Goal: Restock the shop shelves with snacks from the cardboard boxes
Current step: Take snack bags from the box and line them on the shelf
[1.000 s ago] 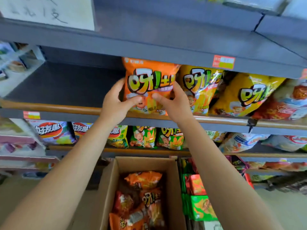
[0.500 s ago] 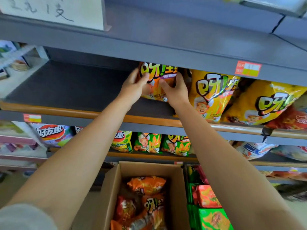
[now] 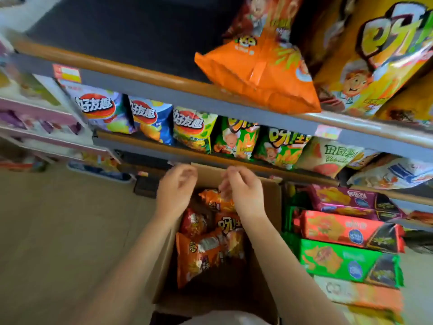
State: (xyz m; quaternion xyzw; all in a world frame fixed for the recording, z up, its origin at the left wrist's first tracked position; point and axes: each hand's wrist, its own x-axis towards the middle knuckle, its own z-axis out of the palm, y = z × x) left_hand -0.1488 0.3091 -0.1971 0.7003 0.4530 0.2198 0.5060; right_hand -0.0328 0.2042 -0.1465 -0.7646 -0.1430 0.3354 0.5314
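An orange snack bag (image 3: 260,66) lies on the dark upper shelf (image 3: 121,34), its bottom end hanging over the wooden front rail, beside yellow bags (image 3: 372,59). Below me an open cardboard box (image 3: 269,233) holds several orange and red snack bags (image 3: 206,252). My left hand (image 3: 175,191) and my right hand (image 3: 241,191) hover over the far end of the box with fingers loosely curled, holding nothing.
The lower shelf (image 3: 145,148) carries a row of blue, green and white chip bags (image 3: 192,127). A second box on the right holds stacked flat packs in purple, red and green (image 3: 346,256). Pink shelving (image 3: 35,118) stands at left, with tan floor (image 3: 58,231) beneath.
Both hands let go of the orange bag on the upper shelf and dropped down to the box. My view tilted down toward the box.
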